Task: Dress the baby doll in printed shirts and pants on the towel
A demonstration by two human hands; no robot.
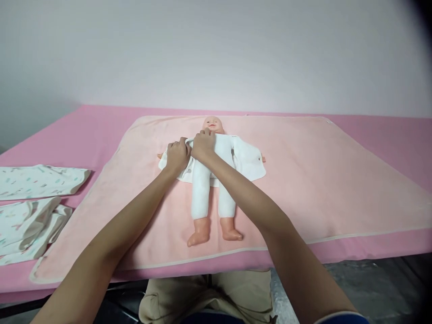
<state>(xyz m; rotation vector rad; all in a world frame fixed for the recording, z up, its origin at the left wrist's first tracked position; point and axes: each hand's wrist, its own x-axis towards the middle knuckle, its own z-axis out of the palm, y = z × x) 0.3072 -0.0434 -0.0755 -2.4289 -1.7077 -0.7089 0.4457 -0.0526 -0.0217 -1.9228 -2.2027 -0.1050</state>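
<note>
A baby doll (200,193) with a white cloth body lies on its back, head away from me and feet towards me. Under it a small white baby jacket (251,164) is spread open, and both doll arms are in its sleeves. My left hand (178,156) is closed on the jacket by the doll's shoulder on the left. Just beside it, my right hand (204,144) has its fingers curled at the jacket's edge near the doll's neck, partly over the chest. The cloth between my fingers is mostly hidden.
A peach blanket (303,180) with a pale border lies beneath the doll on a pink-covered table (388,139). Folded printed baby clothes (40,182) and another crumpled printed garment (30,225) lie at the left. A plain wall (216,54) stands behind.
</note>
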